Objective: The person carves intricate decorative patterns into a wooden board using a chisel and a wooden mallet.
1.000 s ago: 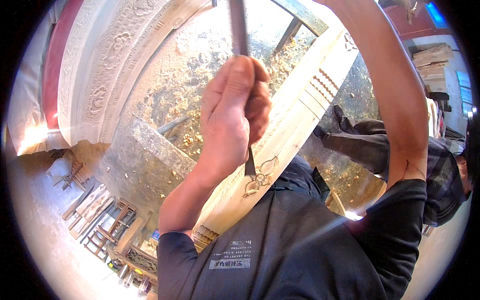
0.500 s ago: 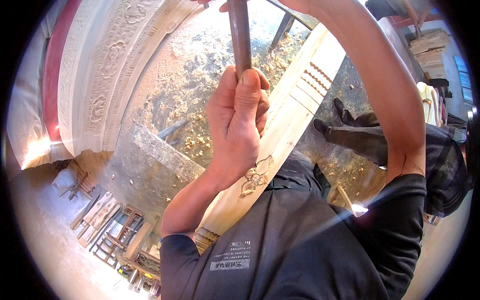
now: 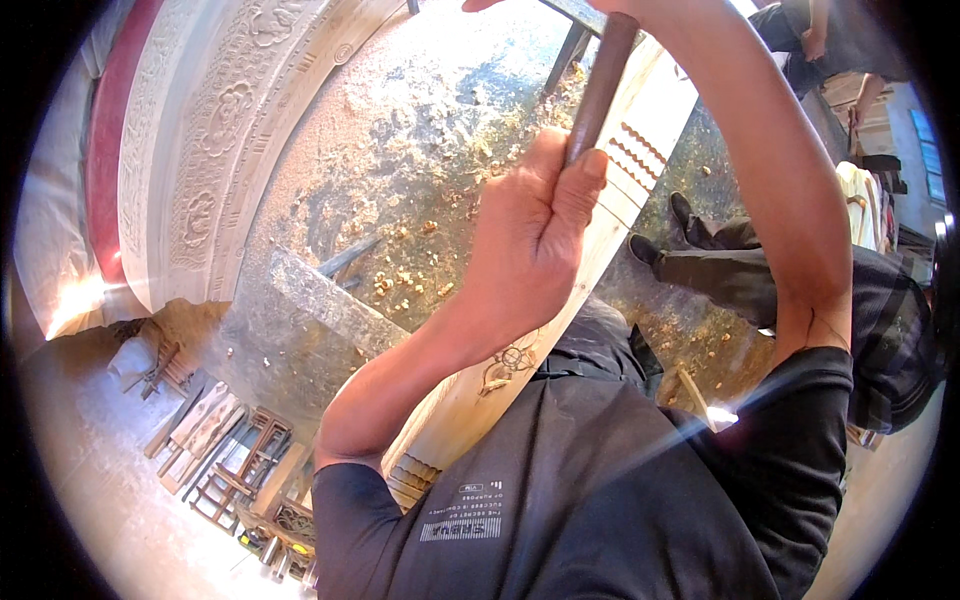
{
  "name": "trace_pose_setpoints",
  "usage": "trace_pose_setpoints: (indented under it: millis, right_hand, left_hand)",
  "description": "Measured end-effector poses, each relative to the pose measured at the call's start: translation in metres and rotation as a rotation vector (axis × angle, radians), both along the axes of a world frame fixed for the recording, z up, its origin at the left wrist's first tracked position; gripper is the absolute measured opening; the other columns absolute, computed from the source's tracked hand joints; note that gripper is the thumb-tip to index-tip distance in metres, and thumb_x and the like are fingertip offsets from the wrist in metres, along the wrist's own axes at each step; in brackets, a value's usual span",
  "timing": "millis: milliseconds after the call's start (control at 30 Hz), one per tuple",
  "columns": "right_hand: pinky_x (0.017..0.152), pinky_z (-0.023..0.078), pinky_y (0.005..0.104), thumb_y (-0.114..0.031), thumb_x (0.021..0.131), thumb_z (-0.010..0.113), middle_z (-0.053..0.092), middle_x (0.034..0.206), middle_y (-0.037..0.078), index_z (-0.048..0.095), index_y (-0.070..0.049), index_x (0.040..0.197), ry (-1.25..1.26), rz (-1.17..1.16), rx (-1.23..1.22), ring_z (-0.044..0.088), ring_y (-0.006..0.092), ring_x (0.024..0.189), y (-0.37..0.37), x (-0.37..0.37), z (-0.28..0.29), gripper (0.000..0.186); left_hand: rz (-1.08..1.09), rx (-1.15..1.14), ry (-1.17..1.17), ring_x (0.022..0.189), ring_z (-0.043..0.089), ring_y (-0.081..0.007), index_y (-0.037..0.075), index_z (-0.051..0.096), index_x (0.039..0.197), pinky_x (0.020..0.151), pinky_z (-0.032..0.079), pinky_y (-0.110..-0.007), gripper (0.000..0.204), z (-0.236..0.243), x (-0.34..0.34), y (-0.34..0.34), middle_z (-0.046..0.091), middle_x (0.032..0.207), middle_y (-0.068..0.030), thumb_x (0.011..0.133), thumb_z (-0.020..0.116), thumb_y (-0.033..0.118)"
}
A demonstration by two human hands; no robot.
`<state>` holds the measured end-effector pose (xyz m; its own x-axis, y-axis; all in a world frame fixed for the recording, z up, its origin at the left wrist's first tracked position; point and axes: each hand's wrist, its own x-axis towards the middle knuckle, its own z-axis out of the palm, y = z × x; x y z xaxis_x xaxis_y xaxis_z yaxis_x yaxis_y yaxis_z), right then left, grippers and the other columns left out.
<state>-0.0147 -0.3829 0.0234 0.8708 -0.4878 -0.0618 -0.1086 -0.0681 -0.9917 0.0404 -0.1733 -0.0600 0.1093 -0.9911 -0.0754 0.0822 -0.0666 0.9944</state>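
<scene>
Pale wood, a long carved plank [image 3: 620,200], runs slantwise under the left hand [image 3: 530,240], which is wrapped tight round the dark handle of a chisel [image 3: 598,85] held upright above the plank. At the top edge the right hand [image 3: 490,5] is mostly cut off, so its grip cannot be told. Wood chips [image 3: 410,280] lie scattered left of the left hand, beside a carved panel [image 3: 220,130].

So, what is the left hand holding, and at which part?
The left hand grips a dark tool around the lower part of its shaft, above the plank.
</scene>
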Motion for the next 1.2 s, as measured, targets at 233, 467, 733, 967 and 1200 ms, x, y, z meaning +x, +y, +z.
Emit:
trace_pose_setpoints:
  millis: [233,467,733,967,1200]
  right_hand:
    - [0.106,0.053,0.0488,-0.086,0.097,0.017,0.066,0.135,0.023,0.059,0.007,0.139,-0.193,0.309,0.279,0.063,0.0335,0.127,-0.018,-0.029,0.007,0.11]
    - [0.11,0.05,0.0511,-0.085,0.097,0.013,0.063,0.14,0.022,0.057,0.008,0.14,0.104,-0.093,0.07,0.059,0.0336,0.134,-0.014,-0.02,-0.006,0.111]
    - [0.11,0.051,0.0476,-0.064,0.11,0.022,0.062,0.142,0.019,0.059,0.006,0.138,-0.012,0.059,0.077,0.061,0.0298,0.132,-0.014,-0.04,-0.001,0.084]
    - [0.11,0.052,0.0448,-0.059,0.112,0.028,0.067,0.136,0.018,0.062,0.004,0.136,0.091,0.142,0.008,0.064,0.0292,0.128,-0.002,-0.039,-0.01,0.076]
    - [0.11,0.051,0.0465,-0.071,0.107,0.02,0.069,0.132,0.02,0.064,0.007,0.133,0.125,-0.167,0.138,0.064,0.0314,0.126,-0.009,-0.029,-0.026,0.093]
  left_hand:
    - [-0.068,0.033,-0.026,0.058,0.037,-0.0013,0.007,0.056,0.096,0.052,0.029,-0.022,0.037,0.005,-0.007,-0.002,0.042,0.066,0.0077,0.112,0.053,0.04]
    - [-0.135,0.039,-0.059,0.059,0.037,-0.0023,0.007,0.057,0.096,0.053,0.03,-0.024,0.038,0.006,-0.012,-0.009,0.042,0.067,0.0071,0.112,0.053,0.041]
    - [-0.133,0.081,-0.053,0.06,0.038,-0.0031,0.006,0.058,0.095,0.053,0.031,-0.024,0.04,0.003,-0.007,-0.007,0.042,0.067,0.0067,0.111,0.053,0.043]
    - [-0.125,0.102,-0.065,0.06,0.038,-0.0027,0.006,0.057,0.094,0.053,0.03,-0.024,0.04,0.003,-0.005,-0.005,0.043,0.067,0.0065,0.111,0.054,0.042]
    - [-0.12,0.098,0.002,0.058,0.037,-0.0026,0.007,0.058,0.096,0.052,0.029,-0.023,0.037,-0.005,-0.006,-0.006,0.043,0.067,0.0067,0.112,0.053,0.04]
